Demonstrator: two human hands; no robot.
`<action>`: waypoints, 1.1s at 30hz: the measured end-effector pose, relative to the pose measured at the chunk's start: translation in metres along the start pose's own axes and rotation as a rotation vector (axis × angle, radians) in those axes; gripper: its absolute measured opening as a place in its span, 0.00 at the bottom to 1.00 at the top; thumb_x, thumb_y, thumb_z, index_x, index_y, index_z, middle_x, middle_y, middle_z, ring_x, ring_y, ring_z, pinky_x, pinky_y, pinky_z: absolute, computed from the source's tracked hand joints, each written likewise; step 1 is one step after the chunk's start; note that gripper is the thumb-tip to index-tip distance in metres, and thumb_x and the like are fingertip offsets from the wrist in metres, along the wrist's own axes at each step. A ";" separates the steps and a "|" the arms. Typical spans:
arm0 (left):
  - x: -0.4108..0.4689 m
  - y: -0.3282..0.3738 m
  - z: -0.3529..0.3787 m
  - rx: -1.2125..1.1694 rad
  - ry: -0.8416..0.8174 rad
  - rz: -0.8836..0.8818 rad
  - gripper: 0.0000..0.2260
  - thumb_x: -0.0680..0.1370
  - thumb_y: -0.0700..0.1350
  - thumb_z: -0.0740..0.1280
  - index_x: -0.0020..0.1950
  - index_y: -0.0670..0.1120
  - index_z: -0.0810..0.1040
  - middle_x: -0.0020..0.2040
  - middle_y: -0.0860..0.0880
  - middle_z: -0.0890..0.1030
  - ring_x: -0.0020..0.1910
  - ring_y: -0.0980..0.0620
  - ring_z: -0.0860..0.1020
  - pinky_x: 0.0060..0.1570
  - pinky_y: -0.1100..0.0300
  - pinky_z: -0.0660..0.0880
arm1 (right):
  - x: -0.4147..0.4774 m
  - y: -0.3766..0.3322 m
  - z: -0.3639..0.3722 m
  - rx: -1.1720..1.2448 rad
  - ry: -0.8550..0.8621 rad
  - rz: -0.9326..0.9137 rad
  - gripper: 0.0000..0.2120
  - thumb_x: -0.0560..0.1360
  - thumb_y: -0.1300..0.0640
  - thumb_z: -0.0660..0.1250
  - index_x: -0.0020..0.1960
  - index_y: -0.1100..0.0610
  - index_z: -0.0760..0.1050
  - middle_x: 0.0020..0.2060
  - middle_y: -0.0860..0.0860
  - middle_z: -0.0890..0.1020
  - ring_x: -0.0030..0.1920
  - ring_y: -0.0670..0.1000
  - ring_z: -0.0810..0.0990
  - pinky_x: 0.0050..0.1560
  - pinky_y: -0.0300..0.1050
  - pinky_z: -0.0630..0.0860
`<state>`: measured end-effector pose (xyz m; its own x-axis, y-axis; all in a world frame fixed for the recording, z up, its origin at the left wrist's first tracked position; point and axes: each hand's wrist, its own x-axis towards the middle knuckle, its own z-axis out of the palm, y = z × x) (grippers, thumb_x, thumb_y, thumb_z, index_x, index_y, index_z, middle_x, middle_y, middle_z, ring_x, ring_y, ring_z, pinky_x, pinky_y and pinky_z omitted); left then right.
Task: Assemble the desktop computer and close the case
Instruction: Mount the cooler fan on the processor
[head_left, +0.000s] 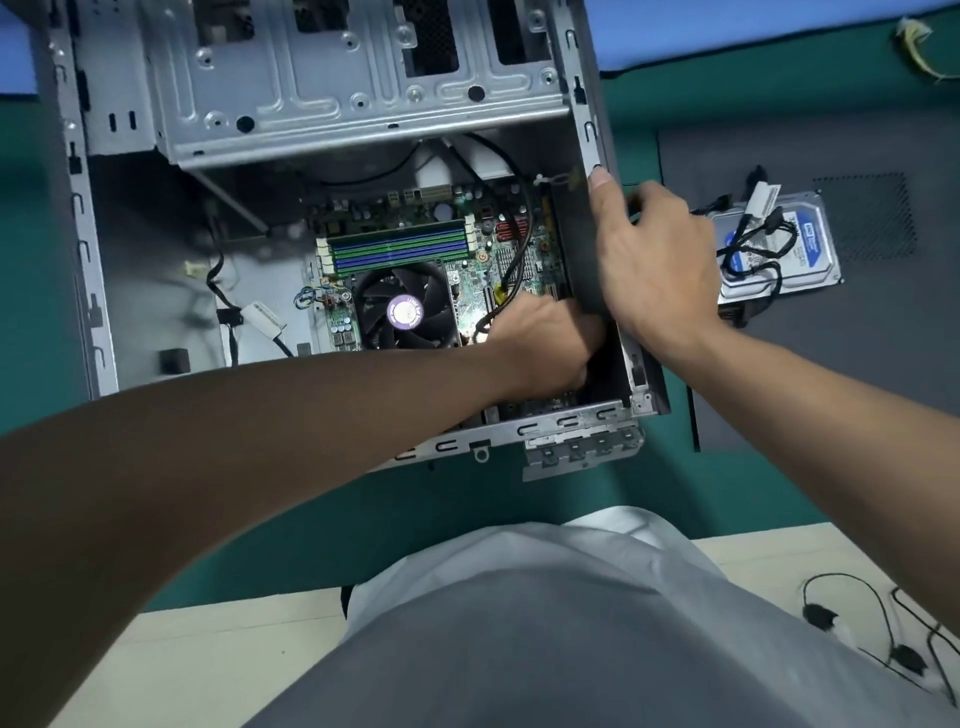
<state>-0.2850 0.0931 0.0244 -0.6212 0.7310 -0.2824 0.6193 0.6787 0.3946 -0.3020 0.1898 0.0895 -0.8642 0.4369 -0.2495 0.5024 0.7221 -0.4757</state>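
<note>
The open desktop case (88, 260) lies on its side on a green mat. Inside are the motherboard (415, 208), blue and green RAM slots (400, 247) and the CPU fan (400, 312). A long black part (576, 249) stands along the inside of the case's right wall. My right hand (660, 260) grips its upper edge, thumb inside the case and fingers curled over the wall. My left hand (540, 343) reaches into the near right corner and holds the part's near end. Its fingertips are hidden beneath the part.
A blue-labelled hard drive (810, 244) with black cables on it lies right of the case on a dark side panel (831, 364). The metal drive cage (337, 78) fills the case's far end. Loose cables (883, 639) lie on the table at the near right.
</note>
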 end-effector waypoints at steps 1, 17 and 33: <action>0.000 0.001 -0.001 0.003 0.005 0.009 0.18 0.75 0.44 0.66 0.32 0.48 0.58 0.29 0.51 0.67 0.29 0.52 0.69 0.31 0.59 0.63 | 0.000 0.000 0.000 0.008 0.004 -0.002 0.29 0.73 0.30 0.47 0.48 0.53 0.73 0.45 0.54 0.80 0.47 0.57 0.71 0.47 0.54 0.70; -0.009 0.001 0.011 -0.296 0.063 -0.240 0.10 0.70 0.38 0.65 0.32 0.45 0.67 0.27 0.52 0.69 0.27 0.53 0.71 0.27 0.62 0.62 | -0.003 -0.003 -0.003 0.009 0.029 0.021 0.29 0.74 0.30 0.50 0.50 0.53 0.75 0.43 0.54 0.80 0.47 0.60 0.77 0.51 0.57 0.74; -0.007 -0.004 0.009 -0.313 -0.040 -0.232 0.11 0.71 0.41 0.64 0.31 0.45 0.65 0.30 0.50 0.69 0.28 0.53 0.68 0.32 0.57 0.66 | -0.005 -0.006 -0.003 -0.026 0.039 -0.001 0.30 0.74 0.30 0.49 0.46 0.55 0.73 0.40 0.55 0.80 0.45 0.60 0.77 0.47 0.56 0.75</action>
<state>-0.2786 0.0864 0.0166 -0.7046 0.5670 -0.4267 0.2847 0.7766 0.5619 -0.3009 0.1850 0.0963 -0.8634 0.4563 -0.2150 0.5021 0.7360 -0.4542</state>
